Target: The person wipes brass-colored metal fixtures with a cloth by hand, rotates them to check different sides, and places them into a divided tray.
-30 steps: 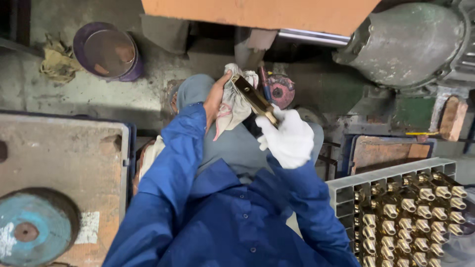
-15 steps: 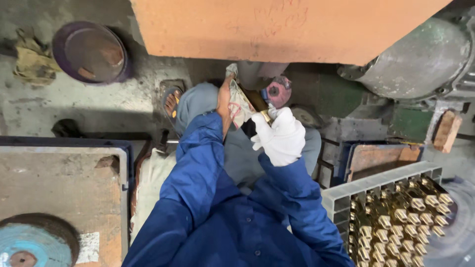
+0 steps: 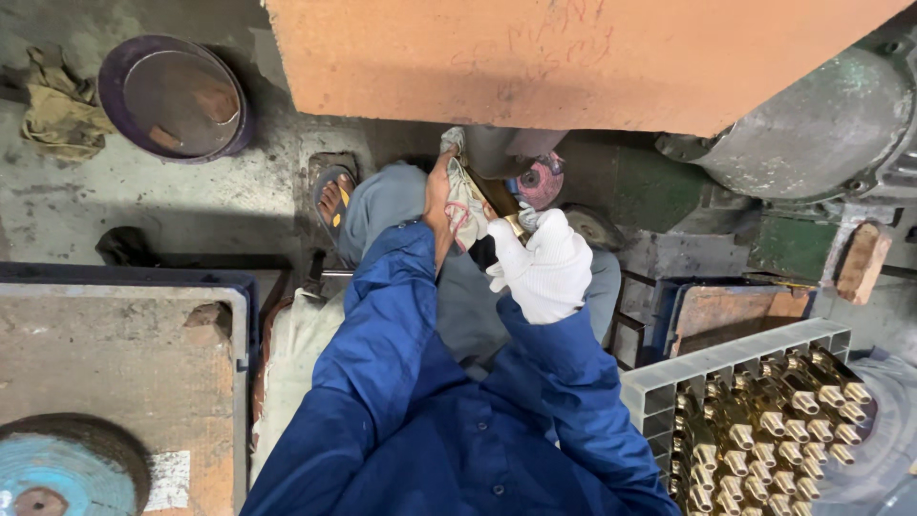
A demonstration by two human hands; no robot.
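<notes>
Orange housing (image 3: 573, 57) overhangs one wheel (image 3: 538, 182), so I hold things low beneath it. One crate (image 3: 726, 358) of many brass fittings, too many to count, sits in right reach. Left hand (image 3: 439, 205) clamps one rag (image 3: 465, 205); gloved right hand (image 3: 544, 268) grips one brass piece (image 3: 504, 210) near the wheel.
</notes>
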